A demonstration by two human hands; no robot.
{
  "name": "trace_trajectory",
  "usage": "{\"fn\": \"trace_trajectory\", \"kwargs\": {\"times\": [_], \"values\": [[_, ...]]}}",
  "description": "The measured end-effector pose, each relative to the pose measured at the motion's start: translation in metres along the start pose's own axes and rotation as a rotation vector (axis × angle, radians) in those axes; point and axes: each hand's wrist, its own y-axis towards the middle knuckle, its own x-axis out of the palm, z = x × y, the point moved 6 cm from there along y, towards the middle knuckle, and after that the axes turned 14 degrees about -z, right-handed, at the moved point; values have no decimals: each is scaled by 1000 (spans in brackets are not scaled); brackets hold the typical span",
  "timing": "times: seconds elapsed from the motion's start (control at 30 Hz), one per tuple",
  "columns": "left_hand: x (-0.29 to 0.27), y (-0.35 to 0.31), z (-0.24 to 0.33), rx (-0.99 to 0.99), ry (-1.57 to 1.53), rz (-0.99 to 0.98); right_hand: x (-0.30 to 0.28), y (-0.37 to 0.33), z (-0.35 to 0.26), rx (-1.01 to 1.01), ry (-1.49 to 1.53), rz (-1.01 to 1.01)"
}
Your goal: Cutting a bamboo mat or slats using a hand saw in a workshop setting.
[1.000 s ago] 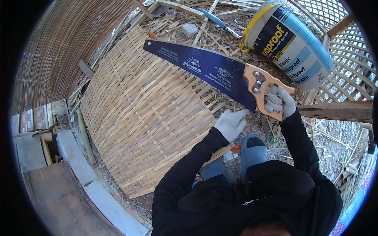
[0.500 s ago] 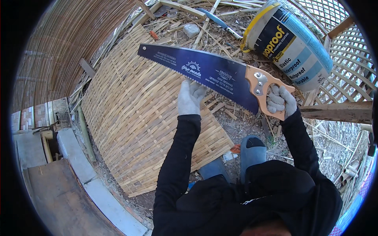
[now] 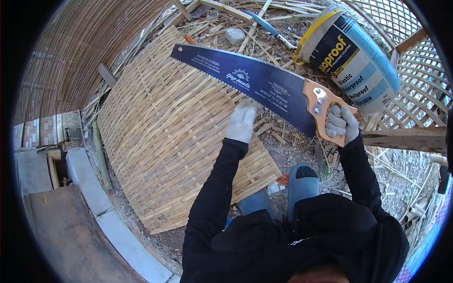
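Observation:
A hand saw [image 3: 245,75] with a dark blue blade and a wooden handle lies across my view, its toothed edge facing me. Wrapped through the handle on the right is my gloved right hand [image 3: 342,124]. My left hand [image 3: 242,123], also in a pale glove, has its back up and its fingers stretched out just below the teeth near mid-blade. Whether its fingertips touch the blade I cannot tell. Beneath the saw and left hand spreads a woven bamboo panel [image 3: 165,141], resting on the ground.
A tipped bucket [image 3: 356,61] with a yellow rim lies beyond my right hand, by a lattice fence [image 3: 420,89]. A blue-handled tool [image 3: 266,23], a pale stone [image 3: 234,36] and bamboo scraps lie at the far side. Concrete blocks [image 3: 125,243] line the near left.
The saw has shifted slightly to the right with my right hand. My left hand has turned from palm up to back up and moved a little right and nearer.

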Motion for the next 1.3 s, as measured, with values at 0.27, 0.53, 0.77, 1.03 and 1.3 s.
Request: {"fn": "trace_trajectory", "kwargs": {"times": [0.27,0.53,0.77,1.03,1.3], "values": [[-11,3,-29,-419,-748,-28,-12,-5,1,18,4,34],[-13,6,-10,-579,-712,-107,-15,-6,-1,20,18,11],[13,-1,-16,-395,-398,-249,-15,-4,-1,20,5,-5],[29,-2,0,-629,-488,-448,-14,-6,-3,16,-14,13],[16,2,20,61,111,-257,-13,-4,-2,22,-20,8]]}}
